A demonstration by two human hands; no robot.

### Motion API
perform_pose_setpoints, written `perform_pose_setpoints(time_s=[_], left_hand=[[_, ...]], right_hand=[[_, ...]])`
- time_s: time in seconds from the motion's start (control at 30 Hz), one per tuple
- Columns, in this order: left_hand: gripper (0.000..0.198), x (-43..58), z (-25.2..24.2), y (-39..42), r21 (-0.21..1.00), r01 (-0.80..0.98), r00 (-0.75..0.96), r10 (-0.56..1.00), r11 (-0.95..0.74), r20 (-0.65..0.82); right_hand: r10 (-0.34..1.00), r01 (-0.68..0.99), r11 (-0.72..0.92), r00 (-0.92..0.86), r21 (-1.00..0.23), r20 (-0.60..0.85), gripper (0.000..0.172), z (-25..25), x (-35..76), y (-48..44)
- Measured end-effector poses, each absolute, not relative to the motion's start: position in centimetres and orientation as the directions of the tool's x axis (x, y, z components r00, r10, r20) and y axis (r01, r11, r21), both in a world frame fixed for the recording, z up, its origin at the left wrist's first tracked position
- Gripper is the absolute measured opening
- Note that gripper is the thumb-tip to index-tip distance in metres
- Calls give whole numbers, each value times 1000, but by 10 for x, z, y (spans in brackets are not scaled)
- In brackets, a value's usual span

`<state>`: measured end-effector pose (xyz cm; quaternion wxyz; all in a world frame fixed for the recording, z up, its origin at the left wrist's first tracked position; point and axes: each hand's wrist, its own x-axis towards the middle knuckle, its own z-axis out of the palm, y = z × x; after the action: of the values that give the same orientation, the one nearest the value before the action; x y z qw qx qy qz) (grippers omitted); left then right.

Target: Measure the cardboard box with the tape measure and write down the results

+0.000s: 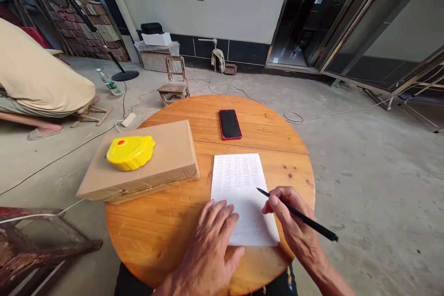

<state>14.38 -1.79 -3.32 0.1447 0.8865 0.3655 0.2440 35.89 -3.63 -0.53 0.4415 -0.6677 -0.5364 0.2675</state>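
Box (156, 152): brown cardboard, at the left of my round wooden bench (166, 226).
Yellow case (130, 152): lying on top of the box.
Left hand (215, 249): palm down, fingers a little apart, gripping nothing, resting across the paper's lower left.
Phone (230, 125): dark screen, red edge, lying beyond the paper.
Paper (243, 201): white, in front of me, small rows of writing across its upper part, fainter rows lower down.
Right hand (294, 230): fingers pinched round a black pen (317, 227), its tip over the paper; touching or not, I can't tell.
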Motion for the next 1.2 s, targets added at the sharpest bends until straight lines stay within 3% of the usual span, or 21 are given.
perform_pose_setpoints(time_s=[0.13, 0.33, 0.6, 0.87, 1.2], left_hand=[[28, 154, -32, -11, 384, 603, 634, 712, -699, 301], [33, 166, -44, -2, 289, 622, 662, 686, -728, 302], [23, 169, -55, -4, 328, 637, 573, 713, -697, 403], [28, 171, -52, -1, 404, 625, 556, 745, -667, 370], [32, 173, -51, -1, 412, 640, 541, 762, -648, 357]], right_hand=[[982, 487, 25, 149, -873, 112, 22, 8, 350, -21], [982, 511, 91, 96, -855, 161, 24, 7, 338, 1], [987, 509, 37, 116, -860, 112, 21, -23, 329, 13], [985, 557, 79, 83, -826, 150, 21, -32, 326, 12], [981, 608, 110, 59, -786, 183, 19, -29, 325, 13]])
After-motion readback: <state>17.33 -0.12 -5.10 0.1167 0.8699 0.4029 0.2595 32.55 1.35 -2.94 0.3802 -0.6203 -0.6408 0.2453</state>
